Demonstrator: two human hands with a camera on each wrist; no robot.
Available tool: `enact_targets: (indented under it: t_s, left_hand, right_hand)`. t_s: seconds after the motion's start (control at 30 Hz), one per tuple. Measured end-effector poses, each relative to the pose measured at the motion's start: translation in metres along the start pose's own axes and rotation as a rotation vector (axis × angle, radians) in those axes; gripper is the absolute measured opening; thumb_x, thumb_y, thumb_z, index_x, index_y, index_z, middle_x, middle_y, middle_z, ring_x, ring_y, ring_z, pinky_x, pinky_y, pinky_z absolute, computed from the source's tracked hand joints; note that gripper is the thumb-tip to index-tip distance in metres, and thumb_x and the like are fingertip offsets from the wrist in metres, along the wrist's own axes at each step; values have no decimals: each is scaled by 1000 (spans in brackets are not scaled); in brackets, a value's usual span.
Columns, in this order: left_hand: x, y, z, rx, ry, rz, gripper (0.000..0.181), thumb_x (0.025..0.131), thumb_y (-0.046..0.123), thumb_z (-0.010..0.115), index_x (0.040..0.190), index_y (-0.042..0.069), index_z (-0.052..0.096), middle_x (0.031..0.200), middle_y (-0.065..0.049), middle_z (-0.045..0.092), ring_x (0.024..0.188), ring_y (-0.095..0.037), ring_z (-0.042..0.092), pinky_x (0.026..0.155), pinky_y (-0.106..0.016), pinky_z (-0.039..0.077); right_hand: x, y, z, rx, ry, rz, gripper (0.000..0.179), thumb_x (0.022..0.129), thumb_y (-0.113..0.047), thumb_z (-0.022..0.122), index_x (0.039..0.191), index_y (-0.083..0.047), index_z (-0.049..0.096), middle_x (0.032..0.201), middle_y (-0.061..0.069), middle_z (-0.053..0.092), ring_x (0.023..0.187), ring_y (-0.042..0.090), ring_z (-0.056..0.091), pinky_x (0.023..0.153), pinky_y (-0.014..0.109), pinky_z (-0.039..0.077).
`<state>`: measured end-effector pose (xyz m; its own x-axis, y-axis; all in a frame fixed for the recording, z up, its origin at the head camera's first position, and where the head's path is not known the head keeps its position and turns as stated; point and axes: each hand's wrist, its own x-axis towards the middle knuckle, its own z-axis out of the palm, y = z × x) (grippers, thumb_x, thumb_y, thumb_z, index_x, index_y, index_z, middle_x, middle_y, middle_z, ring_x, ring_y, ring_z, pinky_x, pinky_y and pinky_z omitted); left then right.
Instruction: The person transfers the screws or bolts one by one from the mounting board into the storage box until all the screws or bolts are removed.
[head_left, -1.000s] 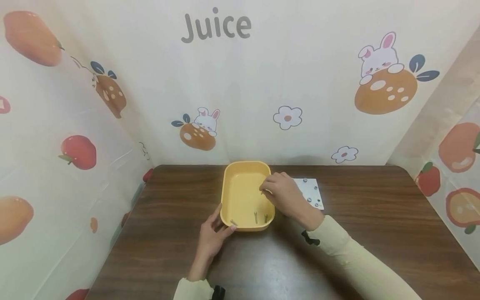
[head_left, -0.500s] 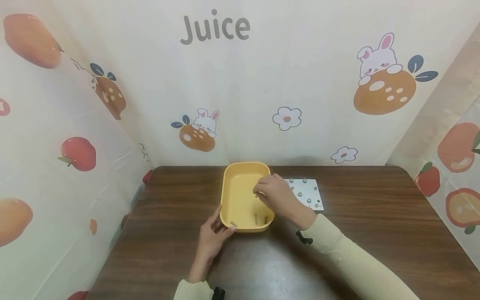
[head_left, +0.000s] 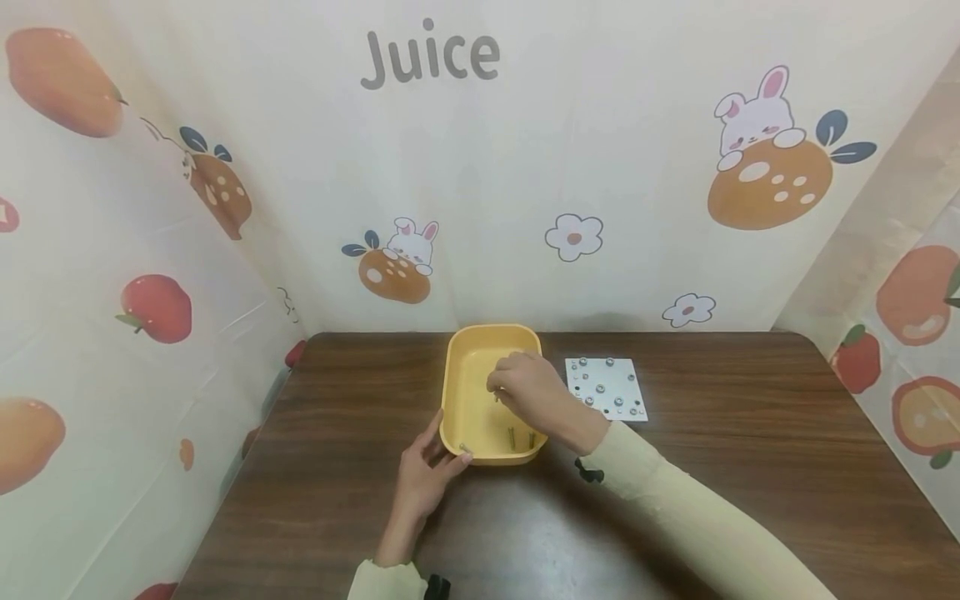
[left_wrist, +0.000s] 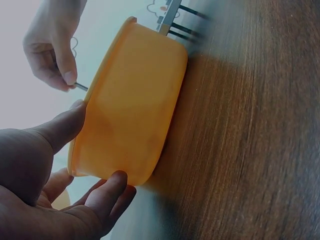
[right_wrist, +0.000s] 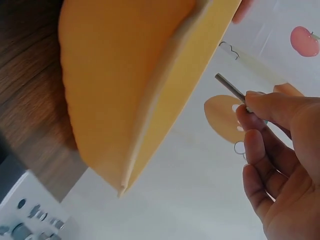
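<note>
While pinching bolt [right_wrist: 231, 88] at tips of R grip [head_left: 528, 388], w/ tub [head_left: 471, 392] below it, prob. best go slow & squeeze firmly; brace tub gently w/ L grip [head_left: 422, 479], clasping corner.

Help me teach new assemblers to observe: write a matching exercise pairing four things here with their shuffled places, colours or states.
1. Left hand
2. Right hand
3. White plate
4. Tray

A. sits to the right of the tray
B. yellow
C. holds the tray's near left corner
D. pinches a thin bolt

Pairs: 1-C, 2-D, 3-A, 4-B
</note>
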<state>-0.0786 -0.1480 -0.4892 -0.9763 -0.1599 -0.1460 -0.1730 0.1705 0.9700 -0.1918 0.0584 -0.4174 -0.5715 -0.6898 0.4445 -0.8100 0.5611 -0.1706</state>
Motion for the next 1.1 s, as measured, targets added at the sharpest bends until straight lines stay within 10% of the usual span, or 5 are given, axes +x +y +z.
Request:
enact_targets:
  t_s: [1.1]
  left_hand:
    - [1, -1, 0, -4, -3, 14, 87, 87, 6, 86, 162, 11, 43, 163, -29, 40, 139, -44, 55, 107, -43, 56]
  right_hand:
    - [35, -14, 22, -61, -230, 72, 34, 85, 6, 65, 63, -20, 62, 60, -10, 52, 59, 11, 44, 67, 30, 48]
